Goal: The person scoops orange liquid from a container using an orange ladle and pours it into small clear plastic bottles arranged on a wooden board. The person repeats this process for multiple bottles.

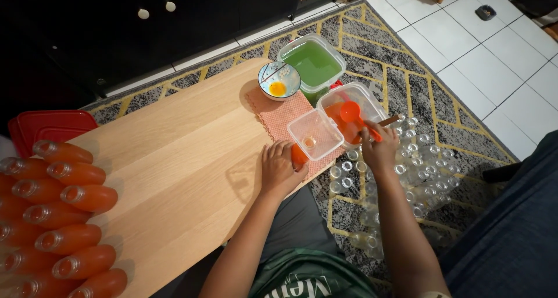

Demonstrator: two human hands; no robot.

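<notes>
Orange drink fills the capped bottles (64,216) lying in rows at the left end of the wooden desk (174,158), so that much looks done, while a large cluster of empty clear bottles (407,170) waits uncapped on the patterned rug (372,48), which suggests much filling is left. At the desk's right edge the left hand (281,170) is closed around an orange-filled bottle (299,156) topped by a clear square funnel (314,134), standing on a pink mat (285,115). The right hand (379,150) grips the handle of an orange ladle (352,113) over a clear tub of orange liquid (354,109) that sits just beside the desk. Behind it is a tub of green liquid (314,63), and a small bowl (279,80) rests at the mat's far corner. The gripped bottle stands close to the desk's edge, with little margin there; the middle of the desk offers broad open room, and a red lid (52,126) lies at its far left.
</notes>
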